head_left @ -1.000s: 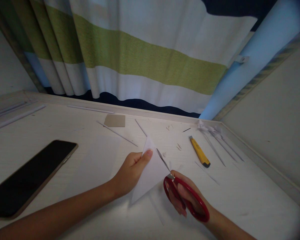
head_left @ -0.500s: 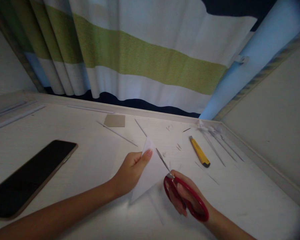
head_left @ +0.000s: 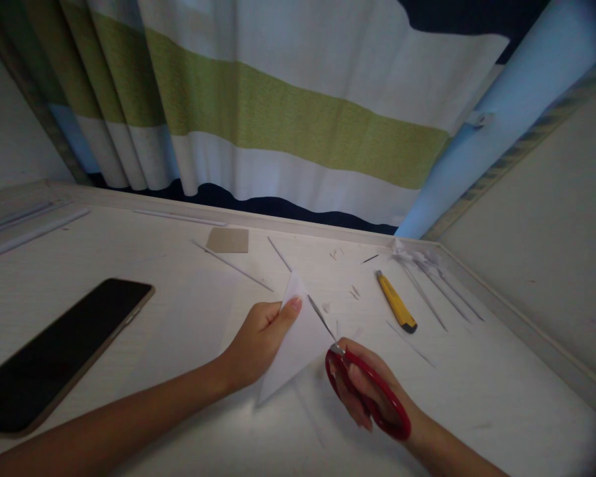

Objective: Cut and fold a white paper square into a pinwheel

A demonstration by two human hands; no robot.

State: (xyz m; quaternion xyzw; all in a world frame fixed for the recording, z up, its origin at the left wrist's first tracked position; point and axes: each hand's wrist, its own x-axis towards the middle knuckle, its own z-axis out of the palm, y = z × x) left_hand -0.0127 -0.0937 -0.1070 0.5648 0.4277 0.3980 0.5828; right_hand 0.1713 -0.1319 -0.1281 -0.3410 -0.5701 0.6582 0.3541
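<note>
White paper triangle is what you've got pinched in your left hand. Your thumb is on top near the upper tip and your fingers are curled behind, so that hand is closed on the sheet. It looks lifted a little off the table, slanting from the tip by your thumbnail down to a corner near your wrist.

Your right hand is closed through the loops of the red scissors. The blades lie right along the triangle's right edge, just beside your left thumb. I can't tell if they're actually biting into the paper or only resting against it.

Handling-wise I'd say this thing weighs nothing and is floppy. If it's folded, the layers could slide on each other, and it'll crease if you squeeze hard. Best hold is probably flat between thumb and fingers, close to the edge the blades are on, so it doesn't sag.

Off to the right there's a yellow utility knife and some thin paper strips. A dark phone sits well off to your left.
</note>
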